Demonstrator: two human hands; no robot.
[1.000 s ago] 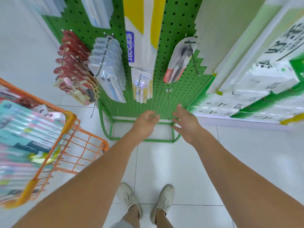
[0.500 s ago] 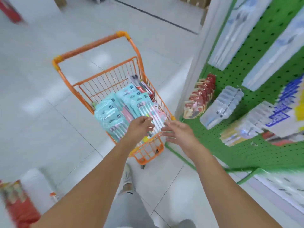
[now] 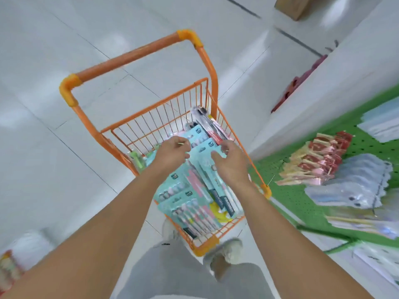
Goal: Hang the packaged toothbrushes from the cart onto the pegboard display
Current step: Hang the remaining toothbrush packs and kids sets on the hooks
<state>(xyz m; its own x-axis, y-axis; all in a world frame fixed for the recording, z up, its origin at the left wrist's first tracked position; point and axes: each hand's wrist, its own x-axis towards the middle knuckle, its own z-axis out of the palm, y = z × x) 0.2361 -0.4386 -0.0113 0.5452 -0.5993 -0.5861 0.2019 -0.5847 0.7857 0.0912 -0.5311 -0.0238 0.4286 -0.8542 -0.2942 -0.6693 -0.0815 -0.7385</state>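
Many packs left: we see the orange wire cart (image 3: pixel 138 124) still heaped with packaged toothbrushes (image 3: pixel 185 190); the job looks far from done.
Already hung: red and pale blue packs on the green pegboard (image 3: pixel 302 197), right of the cart.
Left hand (image 3: pixel 172 151): over the cart's heap, fingers curled; we cannot tell if its grip holds anything.
Right hand (image 3: pixel 232 162): beside it, fingers spread loose, holding nothing.
Materials: glossy teal card-and-blister packs, thin wire basket, smooth tile floor.
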